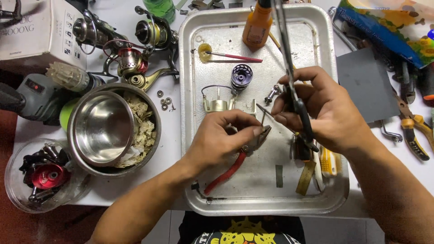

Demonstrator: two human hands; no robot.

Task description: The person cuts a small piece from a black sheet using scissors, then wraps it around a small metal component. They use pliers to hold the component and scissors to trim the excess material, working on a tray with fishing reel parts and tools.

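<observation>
A white table (172,149) carries a dented metal tray (253,190), its near edge toward the person. Over the tray's middle, the left hand (221,135) is closed around red-handled pliers (230,169), whose tips meet a thin pin (263,113). The right hand (321,108) pinches that pin's other end and also grips a long black tool (294,86) that rises out of the top of the picture. What the pin is cannot be made out; the fingers hide most of it. Beyond lie a purple spool (241,74), a small brush (233,56) and an orange bottle (257,25). Left of the tray stand steel bowls (101,126) and reels (135,49); yellow pliers (413,131) lie on the right.
</observation>
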